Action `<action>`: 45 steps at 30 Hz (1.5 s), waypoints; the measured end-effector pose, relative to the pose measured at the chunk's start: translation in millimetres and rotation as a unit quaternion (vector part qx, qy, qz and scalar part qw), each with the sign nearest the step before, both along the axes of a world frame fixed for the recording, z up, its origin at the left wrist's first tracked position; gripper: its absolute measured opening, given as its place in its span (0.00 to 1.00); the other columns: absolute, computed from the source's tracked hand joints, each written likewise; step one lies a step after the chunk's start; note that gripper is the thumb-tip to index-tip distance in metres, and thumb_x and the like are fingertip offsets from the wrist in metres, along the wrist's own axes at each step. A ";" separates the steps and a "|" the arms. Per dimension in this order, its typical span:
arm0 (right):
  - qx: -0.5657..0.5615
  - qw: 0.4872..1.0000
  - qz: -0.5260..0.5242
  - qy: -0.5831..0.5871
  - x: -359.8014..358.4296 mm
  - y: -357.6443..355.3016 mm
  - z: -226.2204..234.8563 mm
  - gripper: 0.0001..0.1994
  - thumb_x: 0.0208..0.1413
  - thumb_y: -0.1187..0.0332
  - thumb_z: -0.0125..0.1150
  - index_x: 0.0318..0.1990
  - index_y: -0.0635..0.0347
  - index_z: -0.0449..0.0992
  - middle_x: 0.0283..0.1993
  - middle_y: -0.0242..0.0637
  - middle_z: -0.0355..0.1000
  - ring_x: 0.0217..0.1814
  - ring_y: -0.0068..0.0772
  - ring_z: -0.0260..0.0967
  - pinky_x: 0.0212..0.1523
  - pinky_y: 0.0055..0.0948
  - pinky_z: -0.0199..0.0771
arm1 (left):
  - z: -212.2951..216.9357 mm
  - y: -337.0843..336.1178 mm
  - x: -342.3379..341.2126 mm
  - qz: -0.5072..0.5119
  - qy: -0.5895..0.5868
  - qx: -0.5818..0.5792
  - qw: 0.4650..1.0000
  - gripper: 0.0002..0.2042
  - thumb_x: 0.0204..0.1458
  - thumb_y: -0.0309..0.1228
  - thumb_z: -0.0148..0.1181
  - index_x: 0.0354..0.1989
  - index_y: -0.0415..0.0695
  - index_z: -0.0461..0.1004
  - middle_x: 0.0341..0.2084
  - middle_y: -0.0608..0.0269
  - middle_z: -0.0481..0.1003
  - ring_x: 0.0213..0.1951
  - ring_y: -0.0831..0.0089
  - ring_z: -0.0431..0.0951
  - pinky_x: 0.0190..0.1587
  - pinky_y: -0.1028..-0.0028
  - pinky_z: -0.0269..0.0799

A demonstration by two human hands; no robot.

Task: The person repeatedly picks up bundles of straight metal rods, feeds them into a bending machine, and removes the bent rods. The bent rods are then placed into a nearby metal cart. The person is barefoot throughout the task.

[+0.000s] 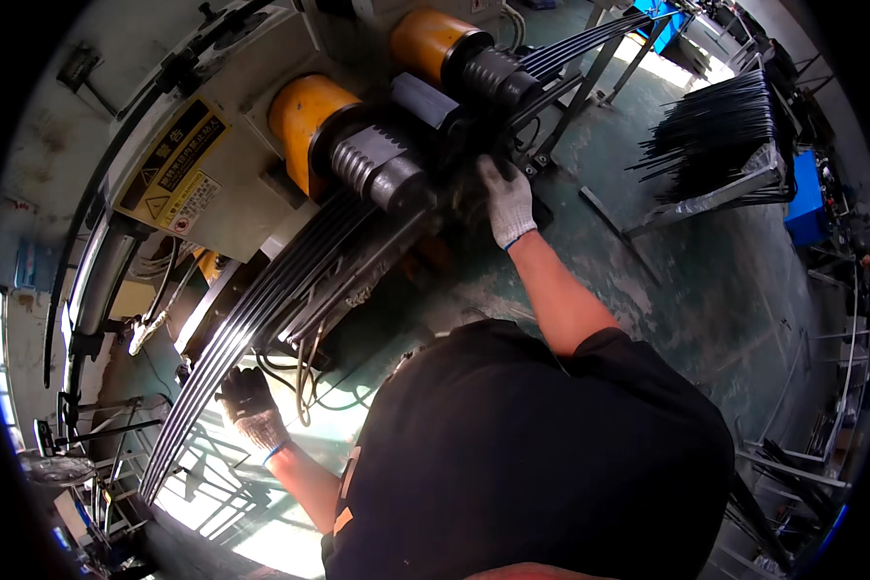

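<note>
A bundle of several long dark metal rods [232, 333] runs lengthwise through a machine, passing beneath its ribbed steel rollers [382, 164]. My left hand [251, 406], in a pale knit glove blackened over the fingers, is beside the rods' near edge at the lower left. Its fingers look loosely apart, and I cannot tell whether they touch the rods. Over at the machine's right side, my right hand [507, 205], gloved too, reaches in near the second ribbed roller [503, 77]. Dark shadow hides its fingertips and anything they may touch.
Orange housings [304, 121] back the rollers. A warning label [174, 159] is on the machine's panel. Hoses [304, 387] hang below the rods. A rack [706, 203] piled with thin dark rods stands at the right, near a blue box [805, 198].
</note>
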State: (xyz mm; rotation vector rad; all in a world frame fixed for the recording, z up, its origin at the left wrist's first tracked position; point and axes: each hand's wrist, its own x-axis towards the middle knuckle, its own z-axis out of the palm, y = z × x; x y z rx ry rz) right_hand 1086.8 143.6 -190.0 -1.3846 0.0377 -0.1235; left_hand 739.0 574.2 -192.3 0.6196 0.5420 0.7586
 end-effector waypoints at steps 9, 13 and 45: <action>0.194 0.979 0.010 0.062 41.2 23.8 60.3 0.22 0.64 0.55 0.62 0.57 0.63 0.74 0.44 0.35 0.77 0.44 0.26 0.73 0.45 0.30 0.73 | 44.1 9.3 5.1 -0.052 -0.132 -0.027 0.989 0.25 0.67 0.44 0.52 0.60 0.33 0.71 0.58 0.46 0.74 0.57 0.58 0.73 0.70 0.58 0.60; 0.205 0.972 0.024 0.113 58.6 28.9 57.8 0.17 0.64 0.54 0.63 0.48 0.60 0.77 0.42 0.35 0.78 0.36 0.30 0.75 0.39 0.30 0.75 | 76.6 -8.7 21.7 0.022 -0.105 0.043 0.993 0.24 0.69 0.40 0.50 0.62 0.31 0.68 0.60 0.42 0.71 0.62 0.50 0.71 0.67 0.51 0.65; 0.216 0.965 0.134 0.060 114.8 33.7 20.8 0.17 0.62 0.75 0.57 0.58 0.61 0.74 0.50 0.41 0.74 0.50 0.34 0.75 0.41 0.34 0.79 | 374.0 -124.9 300.1 0.118 0.217 0.848 0.469 0.14 0.63 0.44 0.60 0.47 0.47 0.82 0.32 0.60 0.82 0.32 0.80 0.81 0.40 0.70 0.77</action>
